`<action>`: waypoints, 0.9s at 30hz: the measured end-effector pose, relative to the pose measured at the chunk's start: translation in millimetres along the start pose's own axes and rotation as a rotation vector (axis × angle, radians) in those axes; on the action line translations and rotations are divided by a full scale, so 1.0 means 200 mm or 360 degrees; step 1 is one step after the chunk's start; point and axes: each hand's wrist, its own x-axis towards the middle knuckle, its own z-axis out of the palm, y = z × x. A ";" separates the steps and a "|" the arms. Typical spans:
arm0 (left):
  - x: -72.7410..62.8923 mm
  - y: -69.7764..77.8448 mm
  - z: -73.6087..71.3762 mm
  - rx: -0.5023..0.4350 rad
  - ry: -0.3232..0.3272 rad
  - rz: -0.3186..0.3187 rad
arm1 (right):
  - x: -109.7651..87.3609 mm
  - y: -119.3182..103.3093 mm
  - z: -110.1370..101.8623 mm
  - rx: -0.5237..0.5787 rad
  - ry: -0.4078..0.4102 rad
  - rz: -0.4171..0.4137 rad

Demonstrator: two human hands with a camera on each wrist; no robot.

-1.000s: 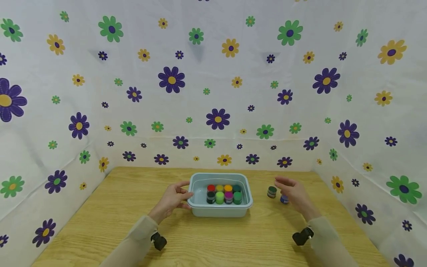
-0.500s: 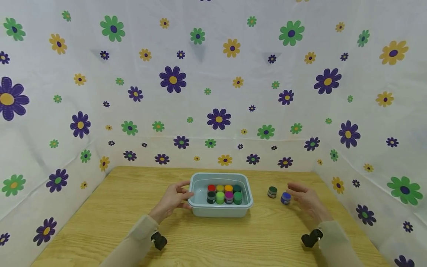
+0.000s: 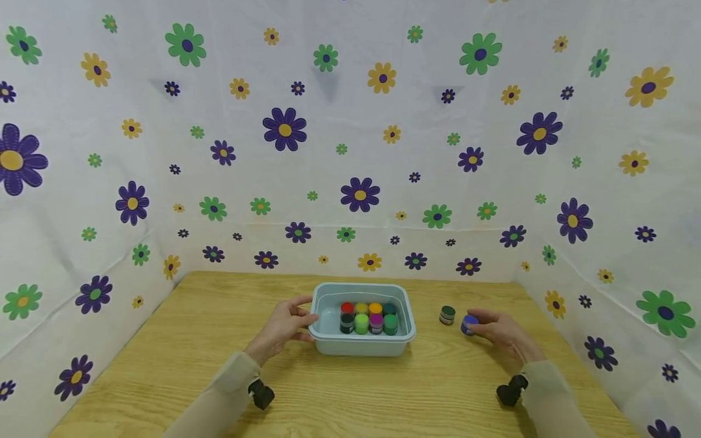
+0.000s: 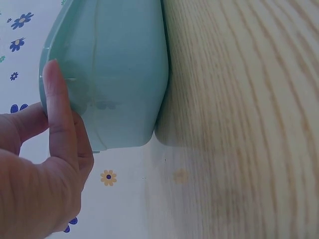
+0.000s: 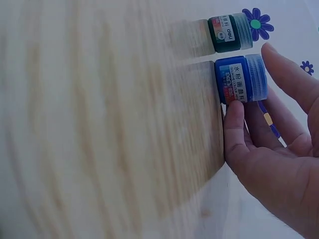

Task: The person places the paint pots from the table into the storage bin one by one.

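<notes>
A pale blue plastic basin (image 3: 361,348) stands on the table with several paint jars (image 3: 361,324) grouped inside it. My left hand (image 3: 282,328) holds the basin's left rim, fingers along the outside wall (image 4: 119,74) and one digit over the edge. A blue gouache paint jar (image 5: 233,79) stands upright on the table right of the basin. My right hand (image 3: 501,331) has its fingertips around this jar, one fingertip touching the label side; contact on the far side is partly hidden. Beside it stands a dark green paint jar (image 5: 227,35), untouched.
The wooden table (image 3: 350,395) reaches back to a white flower-printed cloth (image 3: 416,152) that hangs behind and along both sides. Bare wood lies in front of the basin and between it and the two jars. Each wrist carries a small black camera (image 3: 261,394).
My right hand first drew back to the right from the blue paint jar, then came in again, and its fingertips are now around it. The left hand stays at the basin.
</notes>
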 end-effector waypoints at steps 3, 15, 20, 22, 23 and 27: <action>0.00 0.01 0.00 -0.0006 -0.0006 -0.0004 | 0.00 -0.01 0.00 -0.0009 0.0006 0.0021; -0.01 0.02 0.01 -0.0008 -0.0028 0.0008 | -0.01 -0.03 0.00 -0.0094 0.0041 0.0040; -0.01 0.02 0.00 -0.0003 -0.0010 0.0001 | -0.02 -0.04 0.01 -0.0036 0.0025 0.0049; -0.01 0.02 0.00 -0.0002 -0.0003 -0.0001 | -0.02 -0.05 0.02 -0.0016 0.0037 0.0046; -0.01 0.02 0.00 -0.0002 -0.0001 -0.0001 | -0.02 -0.05 0.02 -0.0012 0.0028 0.0030; -0.02 0.02 0.00 -0.0002 0.0002 0.0001 | -0.01 -0.07 0.02 0.0133 0.0023 -0.0007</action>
